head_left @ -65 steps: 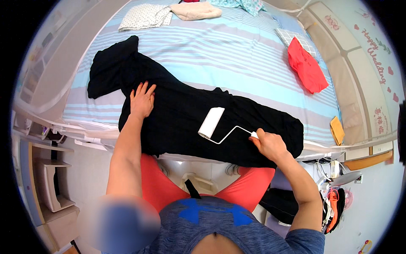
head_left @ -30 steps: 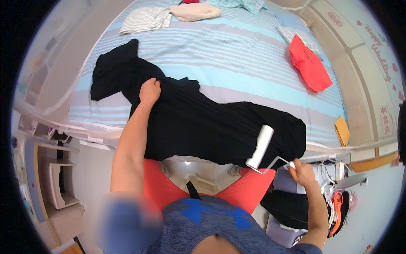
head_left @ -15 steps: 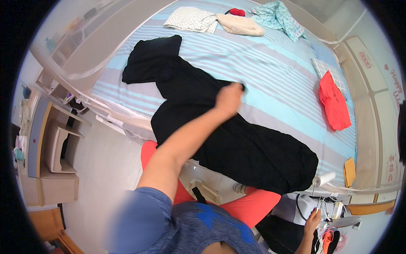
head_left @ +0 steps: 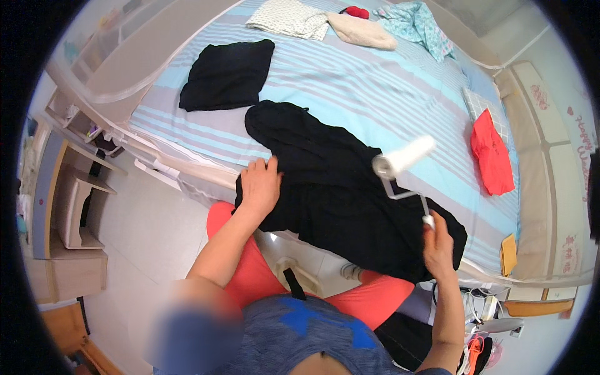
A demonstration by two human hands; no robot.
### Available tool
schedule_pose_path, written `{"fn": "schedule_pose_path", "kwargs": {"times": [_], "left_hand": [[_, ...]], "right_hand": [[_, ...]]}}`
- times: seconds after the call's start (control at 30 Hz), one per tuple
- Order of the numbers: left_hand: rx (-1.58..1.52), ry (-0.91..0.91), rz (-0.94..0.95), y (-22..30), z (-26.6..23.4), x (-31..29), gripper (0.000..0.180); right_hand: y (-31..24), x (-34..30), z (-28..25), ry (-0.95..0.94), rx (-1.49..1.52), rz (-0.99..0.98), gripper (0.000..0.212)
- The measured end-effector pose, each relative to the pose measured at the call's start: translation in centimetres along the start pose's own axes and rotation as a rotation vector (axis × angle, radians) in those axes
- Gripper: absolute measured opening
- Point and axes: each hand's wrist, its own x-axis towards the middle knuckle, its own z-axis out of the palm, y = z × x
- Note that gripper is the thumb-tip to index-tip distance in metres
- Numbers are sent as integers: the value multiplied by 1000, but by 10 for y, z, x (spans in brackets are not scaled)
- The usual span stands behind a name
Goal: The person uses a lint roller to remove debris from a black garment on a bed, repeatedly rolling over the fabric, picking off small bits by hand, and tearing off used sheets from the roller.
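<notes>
A long black garment lies spread along the near edge of the bed, part of it across my lap. My left hand rests open on its near left edge, fingers stretched over the fabric. Gripped by its handle in my right hand is a lint roller, its white cylinder raised above the garment's far edge and slightly blurred. A square of folded black cloth lies on the bed beyond the garment's left end.
Striped bedding covers the bed. Toward its back lie a dotted white cloth, a beige cloth and a teal cloth. A red bag and a yellow pouch lie at the right. Cables and scissors sit beside the bed, lower right.
My left hand has come back from the garment's middle to its near left edge. The garment's left end now lies apart from the folded cloth. My right hand has lifted the lint roller over the garment.
</notes>
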Motion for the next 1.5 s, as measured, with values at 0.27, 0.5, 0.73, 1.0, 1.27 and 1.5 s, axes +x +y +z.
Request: {"fn": "schedule_pose_path", "kwargs": {"times": [0.27,0.5,0.73,1.0,1.27,1.5], "left_hand": [[-487,-350,311,31,13,-95,12],[-591,-505,327,28,25,-98,14],[-679,-490,360,19,3,-93,10],[-495,-668,459,12,-9,-108,10],[-424,-570,329,10,-47,-82,14],[-367,-785,264,-15,-45,-98,9]], "right_hand": [[-102,76,142,-306,-359,-330,47],[-173,167,226,-254,-229,-374,44],[-178,184,207,-321,-13,-318,41],[-212,191,85,-454,895,238,36],[-216,216,17,-459,1502,176,21],[-159,245,-52,-259,1734,-96,16]]}}
